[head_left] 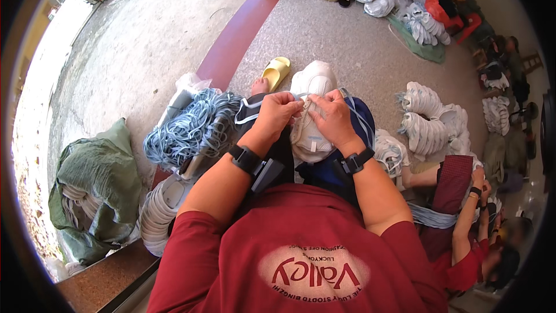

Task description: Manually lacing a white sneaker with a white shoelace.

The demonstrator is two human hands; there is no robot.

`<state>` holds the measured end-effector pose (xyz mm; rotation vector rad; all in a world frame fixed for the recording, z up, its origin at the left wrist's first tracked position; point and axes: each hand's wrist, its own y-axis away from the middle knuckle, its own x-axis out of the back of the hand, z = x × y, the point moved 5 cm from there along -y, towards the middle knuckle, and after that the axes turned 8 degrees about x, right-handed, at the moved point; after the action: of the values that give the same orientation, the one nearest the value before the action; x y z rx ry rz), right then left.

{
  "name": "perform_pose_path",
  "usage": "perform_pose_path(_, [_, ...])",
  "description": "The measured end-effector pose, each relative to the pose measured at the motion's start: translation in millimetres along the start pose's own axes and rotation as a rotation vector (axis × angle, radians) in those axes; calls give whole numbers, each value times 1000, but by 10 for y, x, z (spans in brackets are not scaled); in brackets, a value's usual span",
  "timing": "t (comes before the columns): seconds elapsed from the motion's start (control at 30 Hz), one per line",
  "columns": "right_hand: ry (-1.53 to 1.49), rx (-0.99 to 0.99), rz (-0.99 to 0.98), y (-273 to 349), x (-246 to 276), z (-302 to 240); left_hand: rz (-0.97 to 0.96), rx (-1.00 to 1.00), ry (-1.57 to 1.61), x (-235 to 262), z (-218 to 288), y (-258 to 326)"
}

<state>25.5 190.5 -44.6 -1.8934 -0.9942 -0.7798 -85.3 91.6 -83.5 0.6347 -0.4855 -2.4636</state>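
- A white moulded mask (pixel 310 133) lies in the person's lap, on dark blue cloth (pixel 333 171), just ahead of the red shirt (pixel 295 255); more white cups are stacked beyond it toward the yellow slipper (pixel 276 72).
- The left hand (pixel 277 113) is curled at the mask's upper edge, its fingers (pixel 289 102) pinched nearly closed on what looks like a thin blue strap; the strap itself is too small to make out for sure.
- The right hand (pixel 331 117) rests on the mask top, fingers (pixel 315 117) bent and drawn together, pressing or pinching the same rim beside the left hand; the two hands almost touch.
- Both wrists wear black bands.
- Just left of the lap, an open clear bag (pixel 188 84) holds a tangled heap of blue straps (pixel 191 130).
- Lower left, a row of white cups (pixel 159 211) lies nested on the floor.
- Further left, a green sack (pixel 95 174) sits slumped, with pale stacked cups showing at its opening.
- To the right, stacks of finished masks (pixel 428 122) with blue straps stand on the speckled floor (pixel 347 46).
- Another person (pixel 463 232) in red sits at the lower right, apart from the hands.
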Motion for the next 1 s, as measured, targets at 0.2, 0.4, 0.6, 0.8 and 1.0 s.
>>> perform_pose_path(0.2, [-96, -101, 10, -33, -43, 73, 93, -136, -195, -48, 62, -277])
perform_pose_path(0.4, [-96, -114, 29, -35, -49, 117, 304, -301, -528, -121, 167, -206])
perform_pose_path(0.6, [-140, -173, 31, -38, -81, 161, 389, -518, -810, -181, 248, -110])
perform_pose_path(0.8, [-138, -285, 4, -89, -62, 158, 359, -521, -1038, -243, 305, -213])
perform_pose_path(1.0, [-235, -374, -18, -135, -189, 308, 277, -317, -792, 0, 144, -486])
